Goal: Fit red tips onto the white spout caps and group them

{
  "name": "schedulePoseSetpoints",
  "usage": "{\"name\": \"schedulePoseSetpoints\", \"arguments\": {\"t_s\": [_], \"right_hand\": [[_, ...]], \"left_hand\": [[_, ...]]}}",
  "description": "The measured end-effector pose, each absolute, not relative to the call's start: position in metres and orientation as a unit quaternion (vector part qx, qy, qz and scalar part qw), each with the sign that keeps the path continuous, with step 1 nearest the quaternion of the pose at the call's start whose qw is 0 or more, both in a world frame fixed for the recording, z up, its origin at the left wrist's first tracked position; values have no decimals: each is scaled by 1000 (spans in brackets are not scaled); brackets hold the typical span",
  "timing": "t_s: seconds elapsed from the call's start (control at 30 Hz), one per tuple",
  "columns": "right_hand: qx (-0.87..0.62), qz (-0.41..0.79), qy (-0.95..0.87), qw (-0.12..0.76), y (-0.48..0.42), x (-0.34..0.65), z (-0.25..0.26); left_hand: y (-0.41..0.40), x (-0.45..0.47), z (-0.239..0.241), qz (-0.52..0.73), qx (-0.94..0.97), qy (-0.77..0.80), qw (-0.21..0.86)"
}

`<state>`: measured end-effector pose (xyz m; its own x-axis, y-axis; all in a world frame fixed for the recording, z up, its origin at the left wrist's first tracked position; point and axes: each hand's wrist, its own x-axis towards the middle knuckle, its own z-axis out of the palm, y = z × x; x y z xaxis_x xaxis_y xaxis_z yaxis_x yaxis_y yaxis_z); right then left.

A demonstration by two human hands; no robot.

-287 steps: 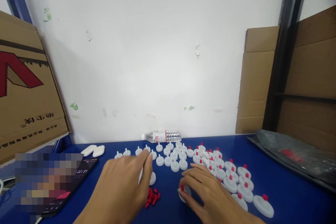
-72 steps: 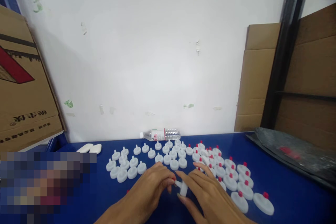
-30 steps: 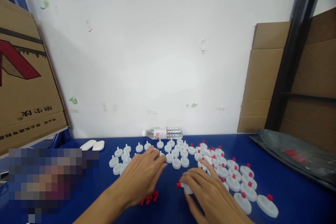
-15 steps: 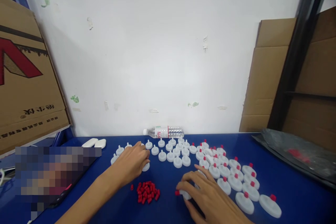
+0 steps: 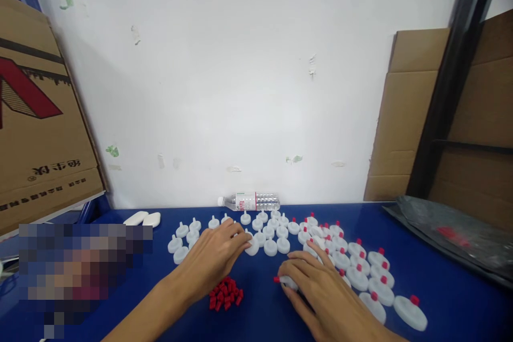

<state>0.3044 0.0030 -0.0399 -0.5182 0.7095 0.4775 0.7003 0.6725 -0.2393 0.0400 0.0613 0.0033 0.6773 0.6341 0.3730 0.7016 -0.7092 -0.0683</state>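
Observation:
My left hand (image 5: 214, 256) reaches over the blue table (image 5: 433, 288) and its fingertips pinch a plain white round cap (image 5: 252, 246) at the edge of a group of plain white caps (image 5: 188, 235). My right hand (image 5: 316, 283) lies curled over a white cap with a red tip (image 5: 285, 281), gripping it against the table. A small heap of loose red plugs (image 5: 225, 294) lies between my forearms. To the right stand several white caps with red plugs fitted (image 5: 368, 278).
A clear water bottle (image 5: 250, 202) lies against the white wall. Cardboard boxes stand at the left (image 5: 40, 117) and right (image 5: 401, 117). A dark plastic bag (image 5: 452, 235) lies at the right. Two white oval objects (image 5: 142, 219) lie at the back left, beside a blurred patch.
My left hand moved right from the left caps to a white cap near the middle and closed on it. My right hand stayed on the red-tipped cap.

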Motion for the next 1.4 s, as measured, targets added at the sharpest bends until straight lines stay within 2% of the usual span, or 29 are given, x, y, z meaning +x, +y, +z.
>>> {"name": "schedulePoseSetpoints", "arguments": {"t_s": [0.17,0.4,0.77,0.97,1.17,1.3,1.4], "right_hand": [[-403,20,-870,283,2,304,-42],[-425,-45,-845,321,11,308,-50],[-387,-16,-864,322,10,307,-41],[-417,-119,-838,332,7,308,-40],[-396,-141,-853,309,4,304,-43],[-433,-170,-826,319,10,309,-48],[-422,-145,-833,328,9,310,-44]], "left_hand": [[58,42,2,-154,-916,-353,111],[56,44,2,-157,-912,-361,115],[58,45,0,-181,-912,-342,135],[55,47,0,-210,-916,-300,162],[49,53,1,-249,-918,-250,180],[45,55,2,-267,-925,-227,148],[41,60,-1,-287,-933,-203,76]]}}
